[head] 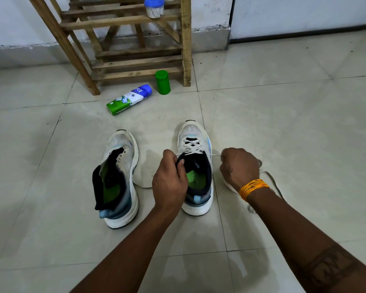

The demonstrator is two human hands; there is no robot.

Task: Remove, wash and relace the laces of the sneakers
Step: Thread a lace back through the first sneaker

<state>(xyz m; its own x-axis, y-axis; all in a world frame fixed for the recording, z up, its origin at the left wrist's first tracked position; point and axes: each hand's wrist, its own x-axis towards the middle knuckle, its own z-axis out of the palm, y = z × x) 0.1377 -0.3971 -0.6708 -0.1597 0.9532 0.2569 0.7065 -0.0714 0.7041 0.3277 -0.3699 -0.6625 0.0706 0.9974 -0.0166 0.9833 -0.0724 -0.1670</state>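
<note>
Two white sneakers with dark collars and green insoles stand on the tiled floor. The left sneaker (pixel 118 178) has bare eyelets and no lace. The right sneaker (pixel 195 166) carries a white lace (pixel 191 145) crossed through its front eyelets only. My left hand (pixel 170 178) grips the dark collar and tongue of the right sneaker. My right hand (pixel 239 168) pinches a taut end of that lace, pulled out to the right of the shoe. More loose lace (pixel 273 180) trails on the floor behind my right wrist.
A wooden rack (pixel 135 60) stands against the wall, with a blue-lidded jar (pixel 154 7) on a shelf. In front of it a green and white bottle (pixel 129 99) lies on the floor beside an upright green container (pixel 162 82). Pale tiles (pixel 283 115) extend all around.
</note>
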